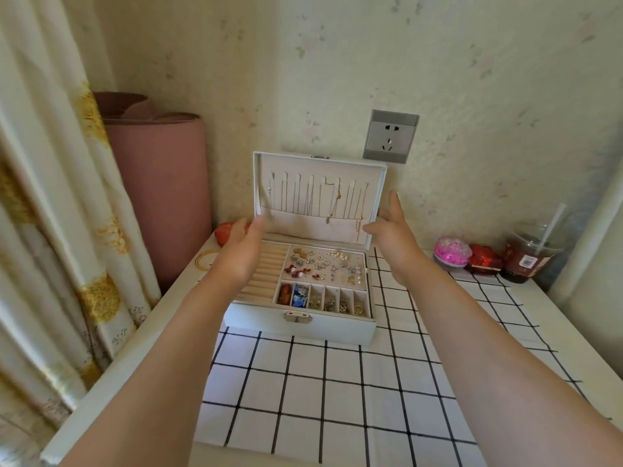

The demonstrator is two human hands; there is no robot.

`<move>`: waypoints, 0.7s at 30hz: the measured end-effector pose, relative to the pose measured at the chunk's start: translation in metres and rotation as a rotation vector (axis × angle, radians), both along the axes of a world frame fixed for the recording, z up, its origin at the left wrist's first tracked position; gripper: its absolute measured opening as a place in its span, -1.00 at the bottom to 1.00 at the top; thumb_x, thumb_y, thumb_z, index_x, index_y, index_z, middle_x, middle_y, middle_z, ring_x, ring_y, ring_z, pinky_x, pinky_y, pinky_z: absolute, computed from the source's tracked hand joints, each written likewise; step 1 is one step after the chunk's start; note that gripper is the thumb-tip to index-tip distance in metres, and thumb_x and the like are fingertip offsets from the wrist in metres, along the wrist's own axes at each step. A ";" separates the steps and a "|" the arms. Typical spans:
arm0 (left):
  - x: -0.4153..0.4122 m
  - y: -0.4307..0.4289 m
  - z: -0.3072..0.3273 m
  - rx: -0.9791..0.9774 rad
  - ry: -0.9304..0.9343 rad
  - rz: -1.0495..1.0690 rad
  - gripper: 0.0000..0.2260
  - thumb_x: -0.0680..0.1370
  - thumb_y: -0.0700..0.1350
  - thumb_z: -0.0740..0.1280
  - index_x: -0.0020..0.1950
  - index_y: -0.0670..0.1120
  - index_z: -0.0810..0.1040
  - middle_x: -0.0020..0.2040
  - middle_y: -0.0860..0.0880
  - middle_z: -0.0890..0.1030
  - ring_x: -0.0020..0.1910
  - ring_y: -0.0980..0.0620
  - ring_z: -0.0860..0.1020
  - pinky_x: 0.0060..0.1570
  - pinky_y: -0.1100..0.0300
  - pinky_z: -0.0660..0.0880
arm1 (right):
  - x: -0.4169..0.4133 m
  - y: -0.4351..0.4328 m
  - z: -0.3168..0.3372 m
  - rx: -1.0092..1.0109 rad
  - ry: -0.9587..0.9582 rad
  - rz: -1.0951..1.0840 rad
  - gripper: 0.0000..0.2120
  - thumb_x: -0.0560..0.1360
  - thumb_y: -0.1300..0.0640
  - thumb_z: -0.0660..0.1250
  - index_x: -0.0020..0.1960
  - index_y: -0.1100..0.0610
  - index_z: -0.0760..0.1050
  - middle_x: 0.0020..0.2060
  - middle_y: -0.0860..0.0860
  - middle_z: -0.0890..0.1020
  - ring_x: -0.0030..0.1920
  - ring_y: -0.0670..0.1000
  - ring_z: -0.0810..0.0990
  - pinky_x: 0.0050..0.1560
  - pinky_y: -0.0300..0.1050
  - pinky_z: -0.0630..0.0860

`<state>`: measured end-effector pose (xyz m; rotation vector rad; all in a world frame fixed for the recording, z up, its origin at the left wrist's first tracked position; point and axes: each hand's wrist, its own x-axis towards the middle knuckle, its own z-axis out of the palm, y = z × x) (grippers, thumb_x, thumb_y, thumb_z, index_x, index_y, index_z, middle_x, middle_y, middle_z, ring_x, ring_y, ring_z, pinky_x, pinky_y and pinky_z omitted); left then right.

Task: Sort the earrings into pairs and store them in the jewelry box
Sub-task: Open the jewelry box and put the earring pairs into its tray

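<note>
Nearest to us lies the checked cloth (pixel 320 392), spread over the white surface (pixel 178 298), and we see no loose earrings on it. Our two bare forearms run over it towards the jewelry box (pixel 303 326), which stands open at the far end of the cloth with its latch (pixel 296 317) facing us.

Inside, the front row of small compartments (pixel 323 298) holds little pieces, with red and blue ones at the left. Ring rolls (pixel 266 271) fill the left side. The earrings (pixel 323 264) sit spread over the perforated panel behind the compartments, many side by side in what look like pairs.

Our left hand (pixel 241 247) hovers over the ring rolls by the lid's left edge, and our right hand (pixel 391 227) is just beside its right edge. The fingers of both are loosely spread and hold nothing; whether either touches the lid (pixel 317 170) we cannot tell. The lid stands upright, with necklaces (pixel 333 200) hanging inside it.

We judge the sorting to be done or nearly so, and closing the box to be the step in hand. The next move calls for both hands to take the lid by its sides and bring it down evenly, keeping the chains clear of the rim, then to fasten the latch.

Beyond are a wall socket (pixel 391 136), a pink roll (pixel 158 183) at the left and a drink cup (pixel 529 257) at the right.
</note>
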<state>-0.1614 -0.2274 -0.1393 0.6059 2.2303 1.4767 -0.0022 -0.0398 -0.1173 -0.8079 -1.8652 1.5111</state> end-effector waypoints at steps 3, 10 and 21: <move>0.000 -0.005 0.002 0.127 -0.091 -0.008 -0.35 0.48 0.46 -0.07 0.51 0.26 0.20 0.43 0.09 0.38 0.41 -0.01 0.33 0.43 -0.16 0.23 | 0.007 -0.005 0.006 0.118 0.033 0.014 -0.33 0.47 0.37 0.21 0.52 -0.06 0.27 0.25 0.01 0.54 0.22 0.01 0.52 0.09 -0.17 0.44; 0.016 -0.031 0.016 0.304 -0.116 0.021 -0.37 0.56 0.41 -0.05 0.46 0.09 0.40 0.33 0.03 0.53 0.31 0.05 0.46 0.28 0.10 0.32 | 0.040 -0.020 -0.009 0.427 -0.145 0.061 -0.54 0.57 0.32 0.31 0.40 -0.02 0.46 0.31 -0.04 0.50 0.28 -0.13 0.42 0.27 -0.29 0.32; 0.021 -0.083 -0.007 0.025 0.118 -0.275 -0.51 0.58 0.30 0.14 0.46 0.16 0.40 0.39 0.30 0.39 0.42 0.28 0.30 0.42 0.23 0.16 | 0.072 -0.029 -0.023 0.710 -0.479 0.221 -0.41 0.51 0.50 0.13 0.30 -0.03 0.60 0.40 -0.06 0.46 0.42 -0.09 0.38 0.33 -0.47 0.14</move>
